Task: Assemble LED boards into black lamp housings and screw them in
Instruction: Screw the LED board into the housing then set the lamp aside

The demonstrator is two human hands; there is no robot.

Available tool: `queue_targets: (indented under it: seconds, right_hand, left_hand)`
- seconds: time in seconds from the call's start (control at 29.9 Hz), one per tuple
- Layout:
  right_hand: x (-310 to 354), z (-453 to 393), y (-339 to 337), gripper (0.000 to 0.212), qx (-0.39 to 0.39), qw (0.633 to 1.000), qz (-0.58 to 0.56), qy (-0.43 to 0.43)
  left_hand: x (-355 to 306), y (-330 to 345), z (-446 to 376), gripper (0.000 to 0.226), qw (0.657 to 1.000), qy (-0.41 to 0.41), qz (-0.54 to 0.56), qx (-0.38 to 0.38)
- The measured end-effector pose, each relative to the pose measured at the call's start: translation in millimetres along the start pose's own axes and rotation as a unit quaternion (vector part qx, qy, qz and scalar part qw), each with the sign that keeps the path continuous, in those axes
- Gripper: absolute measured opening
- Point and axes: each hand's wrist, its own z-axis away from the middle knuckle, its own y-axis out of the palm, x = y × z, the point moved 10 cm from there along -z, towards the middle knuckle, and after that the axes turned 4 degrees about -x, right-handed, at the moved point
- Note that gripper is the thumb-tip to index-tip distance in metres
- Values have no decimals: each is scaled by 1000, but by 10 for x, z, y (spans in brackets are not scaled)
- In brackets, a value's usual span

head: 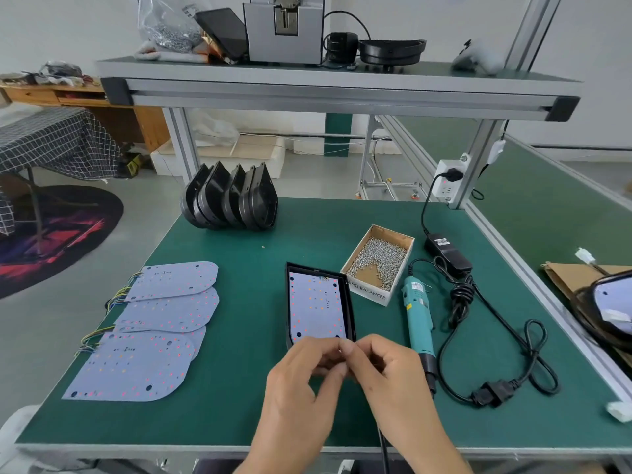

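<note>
Meeting fingertip to fingertip over the near end of a black plastic lamp housing (349,302), left hand (301,388) and right hand (393,378), fingers curled and pinched together, on something too small to make out, perhaps a screw, so cannot tell what, if anything, is clamped between them. Lying flat on the green work mat (256,415) near the middle, that housing, with a pale lavender LED board (314,306) dotted with red and orange diodes seated inside its rim. Just right of the housing's far corner, touching or nearly so, an open cardboard box of small silver screws (379,261). Alongside the housing's right edge, a teal electric screwdriver (419,323), tip toward the near table edge, close beside the right hand. Further right, a looped black power cable (533,354) and a black adapter brick (448,251), filling much of the right side up to the aluminium rail. On the left, three loose lavender LED boards with yellow wire tails (160,323), overlapping, reaching almost to the mat's left edge. At the far edge, a row of upright black empty housings (232,200). Open green mat between the loose boards and the housing, and again between the housing and the upright row.
</note>
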Motion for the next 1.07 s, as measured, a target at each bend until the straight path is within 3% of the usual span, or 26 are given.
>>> queue_targets:
  seconds: [0.33, 0.47, 0.54, 0.6, 0.67, 0.77, 0.84, 0.94, 1.0, 1.07]
  right_hand:
    - [154, -5, -96, 39, 2, 985, 157, -72]
    - [100, -32, -25, 44, 19, 969, 229, -86]
    - [87, -91, -171, 45, -21, 966, 244, -82]
    - [69, -210, -531, 38, -121, 943, 302, -74]
    - [-70, -375, -863, 33, -165, 895, 415, 1]
    - [-463, -616, -976, 57, -72, 822, 546, 141]
    - [-590, -717, -942, 64, -31, 812, 555, 178]
    - [-678, -855, -991, 50, -2, 821, 535, 200]
    - [-753, -891, -1087, 37, -4, 868, 440, 229]
    - [-805, -879, -1196, 32, -46, 931, 260, 252]
  left_hand:
    - [-156, 50, -88, 15, 990, 82, -107, 35]
    - [-111, 49, -79, 15, 990, 66, -127, 19]
    - [-94, 14, -86, 16, 994, 37, -106, 3]
    - [-15, -61, -87, 19, 998, -25, -49, -19]
    - [97, -87, -71, 18, 995, -95, 14, -21]
    - [151, -79, -55, 30, 988, -139, 71, -5]
    - [119, -68, -61, 35, 987, -137, 80, 0]
    - [99, -45, -54, 24, 988, -137, 77, -5]
    - [85, -24, -50, 15, 987, -140, 79, -3]
    - [81, 8, -36, 10, 982, -157, 102, 0]
